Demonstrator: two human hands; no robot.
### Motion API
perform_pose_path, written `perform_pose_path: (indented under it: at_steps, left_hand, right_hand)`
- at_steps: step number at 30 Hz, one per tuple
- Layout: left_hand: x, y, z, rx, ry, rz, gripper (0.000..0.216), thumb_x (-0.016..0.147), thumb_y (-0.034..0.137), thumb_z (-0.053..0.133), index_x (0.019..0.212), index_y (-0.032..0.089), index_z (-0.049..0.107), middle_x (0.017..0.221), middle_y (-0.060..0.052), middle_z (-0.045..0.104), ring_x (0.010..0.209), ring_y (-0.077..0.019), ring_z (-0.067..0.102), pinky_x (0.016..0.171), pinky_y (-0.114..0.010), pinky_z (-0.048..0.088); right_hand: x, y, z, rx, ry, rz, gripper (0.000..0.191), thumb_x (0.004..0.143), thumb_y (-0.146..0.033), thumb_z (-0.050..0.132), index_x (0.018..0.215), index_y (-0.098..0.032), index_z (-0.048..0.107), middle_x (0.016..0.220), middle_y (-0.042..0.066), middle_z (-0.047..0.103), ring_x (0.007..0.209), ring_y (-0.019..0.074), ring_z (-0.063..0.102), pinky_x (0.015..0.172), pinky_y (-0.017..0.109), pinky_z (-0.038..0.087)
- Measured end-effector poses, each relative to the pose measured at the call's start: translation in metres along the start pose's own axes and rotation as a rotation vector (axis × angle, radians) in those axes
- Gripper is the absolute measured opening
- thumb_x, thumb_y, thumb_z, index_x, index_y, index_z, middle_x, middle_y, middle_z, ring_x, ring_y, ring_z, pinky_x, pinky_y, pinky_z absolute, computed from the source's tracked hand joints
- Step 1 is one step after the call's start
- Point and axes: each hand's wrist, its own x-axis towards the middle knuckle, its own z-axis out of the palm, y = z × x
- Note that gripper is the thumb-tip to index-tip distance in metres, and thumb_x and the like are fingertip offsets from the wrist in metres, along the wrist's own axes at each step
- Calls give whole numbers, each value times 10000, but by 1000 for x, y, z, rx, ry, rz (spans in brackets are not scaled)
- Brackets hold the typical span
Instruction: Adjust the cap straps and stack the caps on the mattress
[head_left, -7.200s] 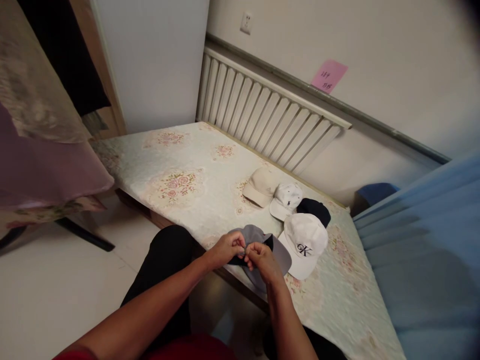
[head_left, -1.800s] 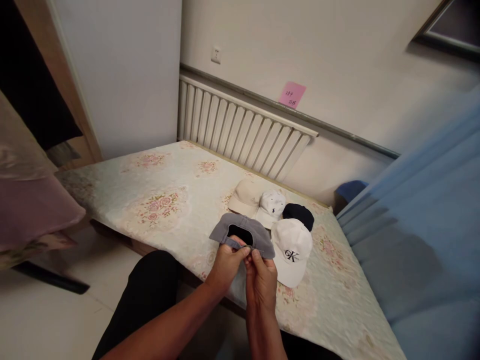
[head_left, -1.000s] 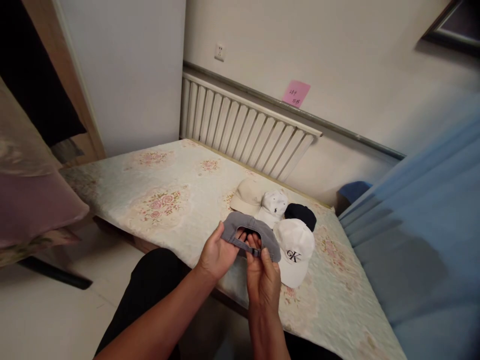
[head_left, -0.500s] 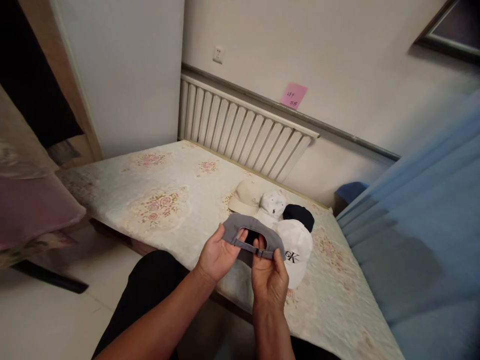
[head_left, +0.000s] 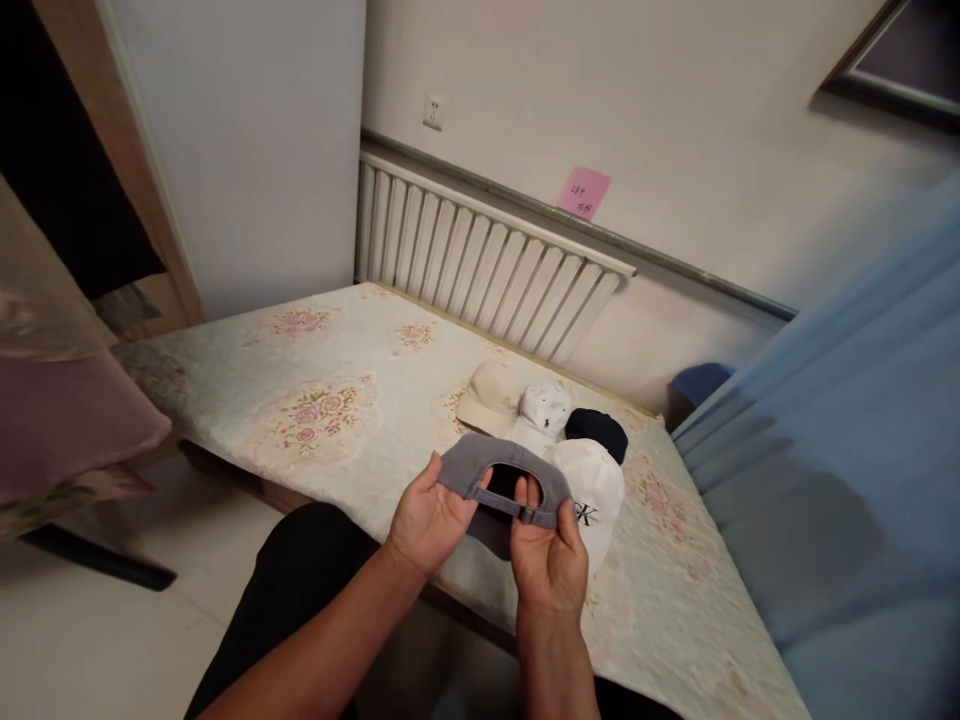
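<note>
Five caps share the right end of a bed covered in a pale floral quilt, seen from above by someone sitting at its near edge. Blue curtain fabric fills the right side of the view, touching the bed's right edge. Along the far edge of the bed runs a white ribbed radiator, with a pink sticky note on the wall above it and a wall socket further left. A pink cushion sits beyond the bed's left end.

Four of the caps lie in a close cluster near the far right corner. Nearest is a white cap with black CK lettering; behind it lies a dark navy cap, and to the left a small white cap overlaps a beige cap.

A grey cap is held just above the near edge of the bed, its back opening and adjuster strap turned toward the viewer, partly covering the lettered white cap. The left hand has its grip closed on the left end of the strap and rim, thumb on top. The right hand grips the strap near its buckle, fingertips pinched over it.
</note>
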Motion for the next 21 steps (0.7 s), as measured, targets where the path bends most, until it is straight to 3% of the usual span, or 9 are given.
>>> perform_pose_path:
  at_steps: [8,16,21]
  left_hand:
    - [7,10,-12,38,34,-60,404,978,323,356,1131,34,595,954,-132,724,948,-208,681,964,-356,484]
    - [7,16,-9,47,72,-16,373,979,269,342,1171,50,575,976,-123,721,957,-204,678,967,-370,480]
    - [4,7,-6,37,59,-35,383,988,273,326,1219,71,555,1005,-107,719,959,-184,677,964,-341,480]
  right_hand:
    - [-3,-5,-1,16,84,39,192,870,-212,519,946,-204,695,943,4,753,908,136,689,979,386,494]
    - [2,-11,-6,30,73,-58,204,885,-215,524,1038,-215,659,1055,-20,727,1064,129,633,1038,397,438]
    - [-3,-2,-4,13,59,-26,203,880,-285,531,1002,-204,671,1034,21,728,1055,173,643,1041,438,432]
